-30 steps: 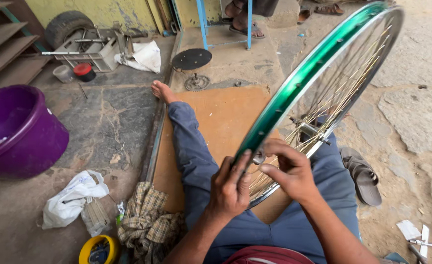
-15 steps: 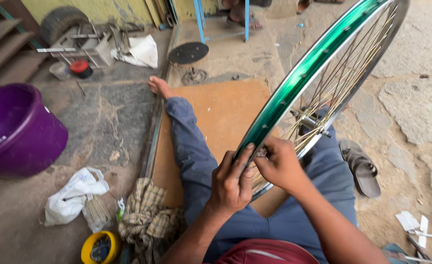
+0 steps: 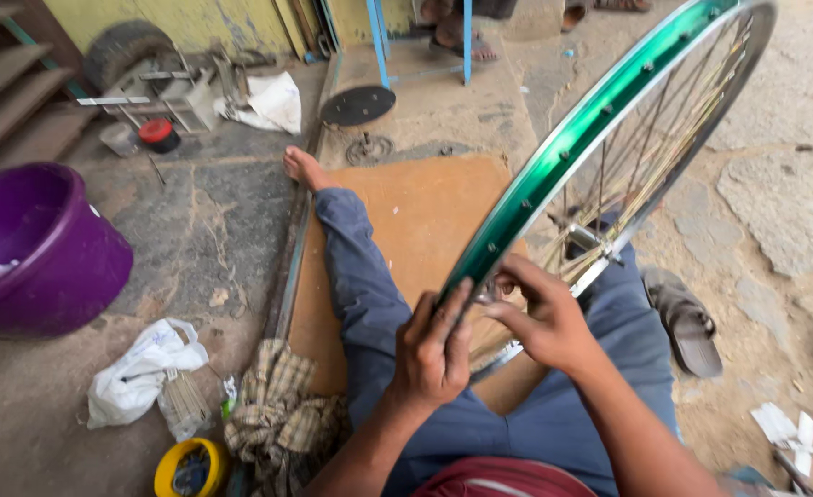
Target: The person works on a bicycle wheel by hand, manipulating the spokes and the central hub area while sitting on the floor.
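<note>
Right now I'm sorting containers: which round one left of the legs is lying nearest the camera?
The small yellow tub, beside the checked cloth; the purple basin sits farther off.

Purple tub, checked rag, sandal.

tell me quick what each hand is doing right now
Left hand: closed around the green wheel rim, gripping its lower edge.
Right hand: fingers pinched at the rim beside the spokes; what they pinch cannot be told.
</note>
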